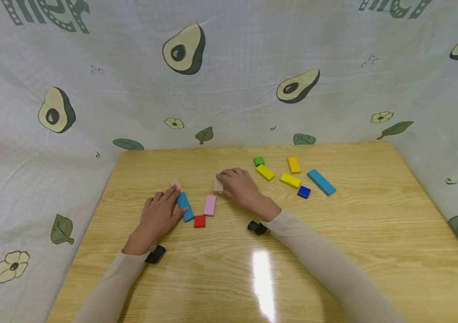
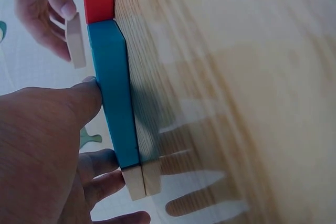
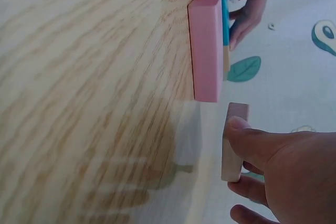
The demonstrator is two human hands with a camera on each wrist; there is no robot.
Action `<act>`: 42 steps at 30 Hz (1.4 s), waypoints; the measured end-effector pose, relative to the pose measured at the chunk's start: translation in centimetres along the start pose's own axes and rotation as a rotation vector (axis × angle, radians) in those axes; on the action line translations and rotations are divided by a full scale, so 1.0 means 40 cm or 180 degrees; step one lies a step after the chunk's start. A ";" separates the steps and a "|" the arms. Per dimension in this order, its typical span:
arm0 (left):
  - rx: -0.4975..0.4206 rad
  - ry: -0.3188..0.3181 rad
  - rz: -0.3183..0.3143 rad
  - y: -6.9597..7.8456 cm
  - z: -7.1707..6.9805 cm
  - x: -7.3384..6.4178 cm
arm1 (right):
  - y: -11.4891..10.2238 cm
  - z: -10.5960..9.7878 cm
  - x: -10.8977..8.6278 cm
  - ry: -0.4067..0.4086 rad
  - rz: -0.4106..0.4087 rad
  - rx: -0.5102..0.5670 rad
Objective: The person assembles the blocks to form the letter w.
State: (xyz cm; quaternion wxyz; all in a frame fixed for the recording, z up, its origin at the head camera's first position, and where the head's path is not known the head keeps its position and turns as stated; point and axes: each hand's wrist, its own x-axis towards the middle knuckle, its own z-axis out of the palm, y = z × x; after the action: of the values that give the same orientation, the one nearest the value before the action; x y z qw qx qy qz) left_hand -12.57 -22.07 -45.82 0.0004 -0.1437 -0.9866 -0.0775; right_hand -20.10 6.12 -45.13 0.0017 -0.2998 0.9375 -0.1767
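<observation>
My right hand (image 1: 239, 187) pinches a pale wooden block (image 3: 232, 150) between thumb and fingers, raised above the tabletop. Beside it on the table lies a pink block (image 1: 209, 205). My left hand (image 1: 159, 214) rests at a long blue block (image 1: 185, 207), its thumb on the block and its fingertips by the joint with a second pale wooden block (image 1: 175, 184). Those two blocks lie end to end. A red block (image 1: 199, 221) sits at the near end, between the blue block and the pink one, forming a V shape.
Right of my right hand lie a green block (image 1: 259, 161), yellow blocks (image 1: 290, 181), an orange block (image 1: 293, 165), a dark blue block (image 1: 304, 192) and another long blue block (image 1: 321, 181). An avocado-print cloth (image 1: 237, 116) hangs behind the wooden table (image 1: 374, 215).
</observation>
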 end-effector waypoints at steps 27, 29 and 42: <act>0.0028 0.0050 -0.0003 -0.005 0.009 0.000 | -0.024 0.036 0.033 -0.0121 0.0078 -0.0098; 0.0032 0.0043 -0.0006 -0.005 0.009 0.000 | -0.025 0.036 0.033 -0.0145 0.0075 -0.0099; 0.0018 0.0022 -0.0037 -0.007 0.011 0.002 | -0.027 0.036 0.027 -0.0109 -0.0016 -0.0083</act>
State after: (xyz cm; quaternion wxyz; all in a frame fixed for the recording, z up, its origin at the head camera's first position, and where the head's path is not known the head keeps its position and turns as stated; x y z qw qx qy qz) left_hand -12.71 -22.25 -46.30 0.0038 -0.1377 -0.9876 -0.0752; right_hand -20.23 4.24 -46.00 0.0134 -0.3052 0.9388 -0.1593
